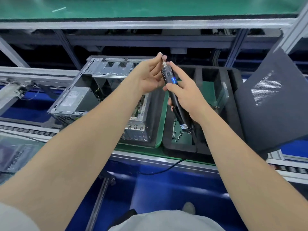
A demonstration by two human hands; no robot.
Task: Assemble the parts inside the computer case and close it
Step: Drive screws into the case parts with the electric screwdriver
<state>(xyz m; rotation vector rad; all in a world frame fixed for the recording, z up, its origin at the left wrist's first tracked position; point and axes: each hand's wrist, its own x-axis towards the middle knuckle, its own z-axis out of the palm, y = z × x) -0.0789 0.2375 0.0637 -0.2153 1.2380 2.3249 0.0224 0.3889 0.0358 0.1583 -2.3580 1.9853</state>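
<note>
Looking down over an assembly bench here. Holding an electric screwdriver [169, 76] up in mid-air with both hands, bit end pointing up and away. Gripping the black barrel with the right hand [187, 99], fingers wrapped round it and forefinger laid along the side by the blue-lit band, so a proper grasp. Pinching the metal bit at the very top with the left hand [149, 77], thumb and forefinger closed on it, other fingers loosely curled (can't tell whether a screw is pinched in there too, way too small).

Below and left of the hands, got the computer case [100, 97] lying on its side on a green mat [162, 117], open face up, no lid on. Can see a grey power supply [73, 99] tucked in its near-left corner and a sliver of circuit board peeking out past the left forearm.

Just right of the case, seeing a black foam tray [180, 149] split into compartments, with small dark screws [177, 135] scattered in the near one. Further right, spotting the dark grey side panel [270, 100] with a perforated vent patch, propped at a tilt and apart from the case.

Also got a black cable [170, 167] trailing from the screwdriver's tail over the bench edge, and a green conveyor belt [150, 7] across the top.
</note>
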